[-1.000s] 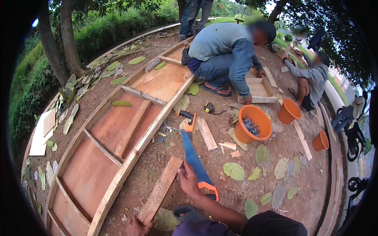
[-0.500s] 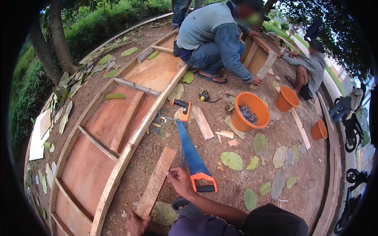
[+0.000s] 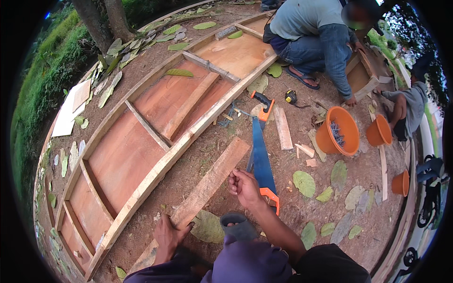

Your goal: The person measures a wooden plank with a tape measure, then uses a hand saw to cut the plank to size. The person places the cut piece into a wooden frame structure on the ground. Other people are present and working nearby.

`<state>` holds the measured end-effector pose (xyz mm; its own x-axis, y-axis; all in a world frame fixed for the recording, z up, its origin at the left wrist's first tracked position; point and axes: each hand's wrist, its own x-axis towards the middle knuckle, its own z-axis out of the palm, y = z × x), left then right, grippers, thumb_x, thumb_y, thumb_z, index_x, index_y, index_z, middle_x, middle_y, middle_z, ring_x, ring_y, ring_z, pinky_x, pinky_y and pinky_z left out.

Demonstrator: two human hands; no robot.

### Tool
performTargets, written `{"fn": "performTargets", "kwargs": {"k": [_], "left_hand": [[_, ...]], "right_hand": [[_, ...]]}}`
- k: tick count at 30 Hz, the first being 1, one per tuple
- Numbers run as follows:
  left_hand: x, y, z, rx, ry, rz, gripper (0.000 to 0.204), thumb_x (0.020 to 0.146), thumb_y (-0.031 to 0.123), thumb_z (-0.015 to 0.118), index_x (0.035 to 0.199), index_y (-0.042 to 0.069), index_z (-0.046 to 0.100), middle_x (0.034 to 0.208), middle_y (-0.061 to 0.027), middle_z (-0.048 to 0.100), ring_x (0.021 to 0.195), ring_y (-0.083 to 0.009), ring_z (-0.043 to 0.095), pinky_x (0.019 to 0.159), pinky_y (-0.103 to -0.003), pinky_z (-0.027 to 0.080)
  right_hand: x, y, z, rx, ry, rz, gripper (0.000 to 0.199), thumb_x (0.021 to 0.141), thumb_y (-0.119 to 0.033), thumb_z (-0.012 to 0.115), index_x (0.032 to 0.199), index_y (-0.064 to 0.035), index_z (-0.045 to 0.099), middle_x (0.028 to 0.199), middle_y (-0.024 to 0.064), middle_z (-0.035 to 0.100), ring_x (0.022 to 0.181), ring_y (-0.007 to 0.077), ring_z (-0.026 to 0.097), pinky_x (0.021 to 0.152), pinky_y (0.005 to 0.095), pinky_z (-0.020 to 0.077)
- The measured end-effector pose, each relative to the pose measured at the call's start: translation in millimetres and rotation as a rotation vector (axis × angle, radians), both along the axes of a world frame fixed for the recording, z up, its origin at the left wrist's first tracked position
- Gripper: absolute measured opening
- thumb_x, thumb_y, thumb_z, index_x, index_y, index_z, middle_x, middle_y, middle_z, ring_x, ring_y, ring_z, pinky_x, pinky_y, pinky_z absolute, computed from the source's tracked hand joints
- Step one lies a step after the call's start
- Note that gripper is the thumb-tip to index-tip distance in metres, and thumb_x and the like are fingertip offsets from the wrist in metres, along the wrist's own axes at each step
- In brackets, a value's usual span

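A long, narrow wooden plank (image 3: 210, 181) slants up from the lower left, in front of me. My left hand (image 3: 167, 236) grips its lower part, thumb along one edge and fingers over the other. Beside the plank's upper right edge is my right hand (image 3: 246, 188), fingers curled and tips pinched together; whatever they hold is too small to make out. Just beyond that hand a handsaw (image 3: 262, 155) with a blue blade and orange-black handle lies on the soil, partly covered by my wrist. A second, darker tool shows only in part behind the blade.
At left stretches a long timber frame with plywood panels (image 3: 118, 160). To the right stand an orange bucket of nails (image 3: 337, 134) and two smaller orange buckets (image 3: 379, 131). A tape measure (image 3: 291, 97), a short wood offcut (image 3: 283, 129) and leaves lie around. Two people crouch beyond, at a wooden box (image 3: 361, 78).
The view has swung left, so the scene sits further right. My left hand has slid higher along the plank, and more of its lower end shows. The right hand stays by its upper edge.
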<state>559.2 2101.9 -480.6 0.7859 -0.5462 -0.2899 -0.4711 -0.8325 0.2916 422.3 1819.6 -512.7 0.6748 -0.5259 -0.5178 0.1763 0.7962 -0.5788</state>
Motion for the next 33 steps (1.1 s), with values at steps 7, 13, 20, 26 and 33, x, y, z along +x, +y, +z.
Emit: {"fn": "performTargets", "kwargs": {"k": [7,13,20,26,33], "left_hand": [[6,6,15,-0.083,-0.066,0.034,0.076,0.064,0.064,0.087,0.095,0.001,0.056,0.084,-0.0171,0.062,0.077,-0.0361,0.063,0.071,-0.049,0.051],[12,-1,24,-0.077,-0.041,0.021,0.077,0.064,0.067,0.086,0.090,0.002,0.054,0.079,-0.0171,0.061,0.073,-0.0359,0.063,0.069,-0.049,0.051],[39,-8,45,0.012,0.279,-0.014,0.078,0.064,0.069,0.084,0.086,-0.003,0.064,0.068,-0.0161,0.062,0.066,-0.0300,0.063,0.067,-0.046,0.050],[90,3,15,-0.108,0.857,-0.218,0.072,0.082,0.064,0.075,0.099,-0.006,0.072,0.079,-0.0123,0.071,0.072,-0.0171,0.065,0.067,-0.038,0.050],[111,16,-22,-0.176,1.288,0.082,0.084,0.084,0.067,0.074,0.116,-0.010,0.064,0.089,-0.0188,0.073,0.080,-0.0247,0.074,0.070,-0.036,0.060]], "right_hand": [[7,1,30,0.101,-0.089,0.062,0.022,0.103,-0.032,0.061,0.098,-0.0107,0.057,0.080,0.0008,0.057,0.062,0.0113,0.052,0.052,0.0270,0.0387],[6,2,18,0.081,-0.037,0.067,0.034,0.100,-0.047,0.060,0.103,-0.0134,0.058,0.090,0.0015,0.061,0.081,0.0150,0.059,0.067,0.0338,0.0439],[3,8,14,-0.081,0.011,-0.002,0.042,0.103,-0.047,0.054,0.125,-0.0110,0.057,0.118,0.0054,0.067,0.108,0.0197,0.064,0.084,0.0381,0.0467],[3,12,19,-0.385,-0.073,-0.213,0.034,0.104,-0.024,0.059,0.133,-0.0079,0.051,0.128,0.0065,0.063,0.116,0.0188,0.061,0.088,0.0380,0.0525],[-3,4,26,-0.342,-0.089,-0.240,0.038,0.103,-0.026,0.060,0.135,-0.0091,0.049,0.130,0.0066,0.061,0.117,0.0194,0.060,0.089,0.0396,0.0514]]}}
